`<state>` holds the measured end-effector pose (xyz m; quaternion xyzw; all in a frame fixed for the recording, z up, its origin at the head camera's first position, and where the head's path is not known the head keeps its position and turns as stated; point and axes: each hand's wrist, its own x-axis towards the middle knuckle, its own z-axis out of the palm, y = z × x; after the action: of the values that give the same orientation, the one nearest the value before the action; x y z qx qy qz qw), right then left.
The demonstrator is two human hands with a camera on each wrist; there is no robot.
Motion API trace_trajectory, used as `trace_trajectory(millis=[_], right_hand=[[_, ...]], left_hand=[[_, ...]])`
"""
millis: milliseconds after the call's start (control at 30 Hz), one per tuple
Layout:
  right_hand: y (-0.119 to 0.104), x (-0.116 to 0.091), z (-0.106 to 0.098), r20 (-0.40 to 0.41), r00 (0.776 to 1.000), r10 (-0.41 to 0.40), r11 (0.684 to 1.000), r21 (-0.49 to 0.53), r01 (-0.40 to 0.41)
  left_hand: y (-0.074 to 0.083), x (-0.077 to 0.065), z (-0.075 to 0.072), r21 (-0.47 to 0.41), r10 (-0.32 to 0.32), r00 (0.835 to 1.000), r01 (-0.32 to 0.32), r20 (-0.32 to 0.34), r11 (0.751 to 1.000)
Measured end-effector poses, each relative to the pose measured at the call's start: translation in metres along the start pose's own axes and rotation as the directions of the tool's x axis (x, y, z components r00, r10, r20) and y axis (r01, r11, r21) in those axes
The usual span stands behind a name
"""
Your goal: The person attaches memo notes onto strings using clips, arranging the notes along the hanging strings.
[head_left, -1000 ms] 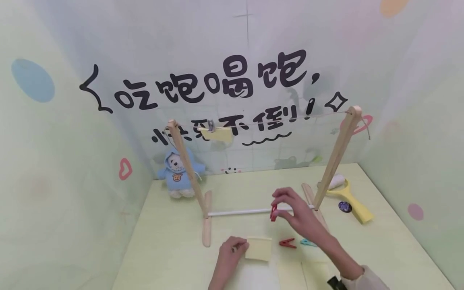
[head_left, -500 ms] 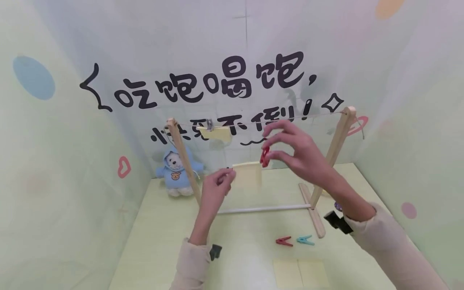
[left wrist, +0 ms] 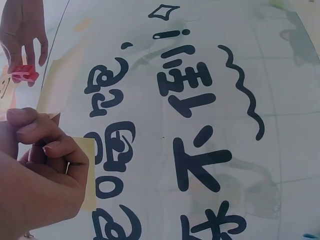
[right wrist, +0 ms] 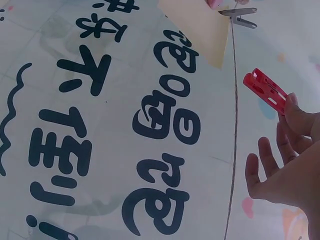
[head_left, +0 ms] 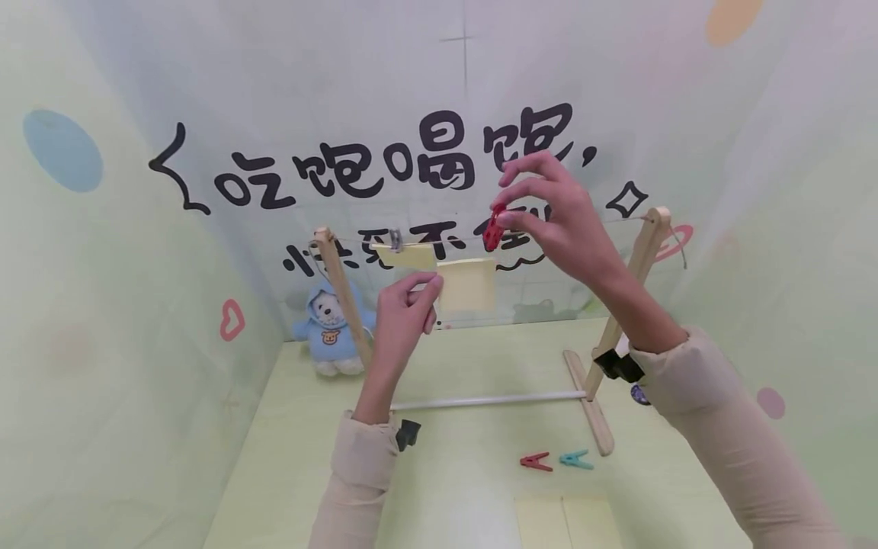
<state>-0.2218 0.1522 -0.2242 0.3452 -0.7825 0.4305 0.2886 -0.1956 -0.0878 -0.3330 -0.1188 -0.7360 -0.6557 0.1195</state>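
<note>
My left hand pinches a pale yellow paper sheet by its left edge, raised just below the string. A red clothespin is pinched between thumb and fingers of my right hand, above the sheet's upper right corner and overlapping the string in the head view. The right wrist view shows that clothespin beside the string. Further left, a grey clothespin clips another yellow sheet to the string. The left wrist view has the held sheet partly behind my fingers.
Wooden posts carry the string, with a white rod between their feet. On the table lie a red clothespin, a turquoise clothespin and two yellow sheets. A plush bear sits behind the left post.
Both hands have risen from the table to string height, the left lifting the yellow sheet and the right carrying the red clothespin. The clothespin has come above the sheet's right corner.
</note>
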Motion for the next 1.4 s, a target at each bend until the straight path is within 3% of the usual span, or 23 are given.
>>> trace_trajectory(millis=[500,1400], right_hand=[[0.001,0.013,0.014,0.003,1.000,-0.003,1.000,0.003,0.003],[0.001,0.016,0.032,0.080,0.996,-0.025,0.999,-0.025,0.027]], left_hand=[[0.011,0.008,0.007,-0.063,-0.002,0.998,-0.002,-0.059,0.998],[0.013,0.012,0.009,-0.067,0.007,0.998,-0.012,-0.064,0.998]])
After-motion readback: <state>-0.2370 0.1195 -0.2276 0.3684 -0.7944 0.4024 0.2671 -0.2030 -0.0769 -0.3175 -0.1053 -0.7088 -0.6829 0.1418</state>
